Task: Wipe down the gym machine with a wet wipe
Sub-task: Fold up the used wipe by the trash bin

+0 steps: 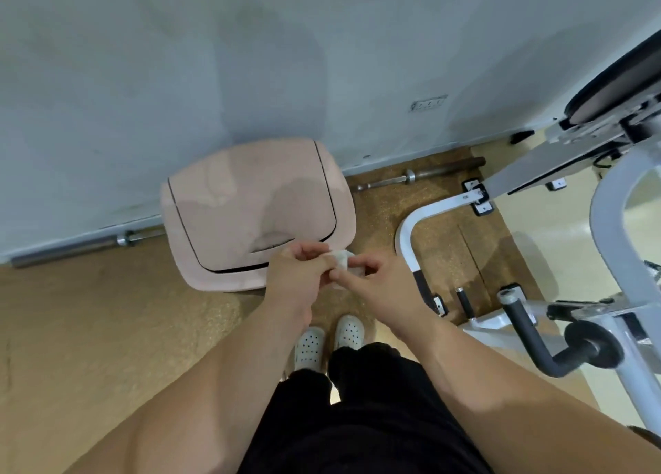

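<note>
White wet wipe (340, 260), 1, pinched btwn left hand (297, 276) & right hand (381, 289); 1 pink bin (232, 201), lid seemingly closed.

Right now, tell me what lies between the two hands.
In the head view, a crumpled white wet wipe lies between the left hand and right hand; both pinch it.

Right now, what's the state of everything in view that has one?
wet wipe, bunched up, pinched between both grips
left grip, fingers curled on the wipe
right grip, pinching the wipe
pink bin, lid closed, against the wall
gym machine, untouched, off to the right
barbell bar, lying on the floor along the wall
</note>
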Action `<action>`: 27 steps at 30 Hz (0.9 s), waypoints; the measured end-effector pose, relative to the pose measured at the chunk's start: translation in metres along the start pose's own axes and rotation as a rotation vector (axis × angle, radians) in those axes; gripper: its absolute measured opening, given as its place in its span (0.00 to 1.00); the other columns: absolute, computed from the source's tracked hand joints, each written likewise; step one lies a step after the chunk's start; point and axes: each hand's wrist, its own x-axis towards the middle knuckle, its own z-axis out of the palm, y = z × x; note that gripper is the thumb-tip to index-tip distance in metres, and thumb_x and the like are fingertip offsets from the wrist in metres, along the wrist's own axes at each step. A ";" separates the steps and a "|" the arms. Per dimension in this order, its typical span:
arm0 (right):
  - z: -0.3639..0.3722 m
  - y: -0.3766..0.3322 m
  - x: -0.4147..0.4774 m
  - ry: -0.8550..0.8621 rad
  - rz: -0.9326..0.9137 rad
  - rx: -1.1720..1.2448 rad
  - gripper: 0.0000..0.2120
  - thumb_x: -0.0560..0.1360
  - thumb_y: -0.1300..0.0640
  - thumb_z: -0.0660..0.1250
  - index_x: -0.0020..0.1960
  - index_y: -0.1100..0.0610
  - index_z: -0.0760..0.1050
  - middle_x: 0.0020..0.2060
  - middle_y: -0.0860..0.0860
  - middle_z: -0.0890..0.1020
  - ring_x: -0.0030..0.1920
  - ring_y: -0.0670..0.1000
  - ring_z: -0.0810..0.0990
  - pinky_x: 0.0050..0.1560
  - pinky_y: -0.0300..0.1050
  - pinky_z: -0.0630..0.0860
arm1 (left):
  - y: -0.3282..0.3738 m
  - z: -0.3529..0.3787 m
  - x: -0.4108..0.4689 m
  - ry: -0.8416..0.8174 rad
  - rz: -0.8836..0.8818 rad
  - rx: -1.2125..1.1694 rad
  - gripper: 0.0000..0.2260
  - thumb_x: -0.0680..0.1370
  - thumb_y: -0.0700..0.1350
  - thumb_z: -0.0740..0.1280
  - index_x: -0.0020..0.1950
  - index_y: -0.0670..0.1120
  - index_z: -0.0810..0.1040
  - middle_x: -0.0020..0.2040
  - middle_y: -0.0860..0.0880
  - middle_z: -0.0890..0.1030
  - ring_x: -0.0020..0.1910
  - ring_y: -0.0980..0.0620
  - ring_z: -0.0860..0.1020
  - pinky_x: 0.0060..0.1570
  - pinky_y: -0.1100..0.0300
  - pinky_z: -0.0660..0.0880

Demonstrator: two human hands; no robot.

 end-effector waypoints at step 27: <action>0.120 0.044 0.163 0.031 0.548 0.124 0.15 0.77 0.62 0.70 0.61 0.50 0.81 0.54 0.52 0.82 0.49 0.52 0.83 0.54 0.52 0.82 | -0.010 -0.149 0.218 -0.219 -0.077 1.083 0.30 0.83 0.46 0.65 0.83 0.46 0.58 0.84 0.49 0.54 0.79 0.46 0.62 0.63 0.64 0.63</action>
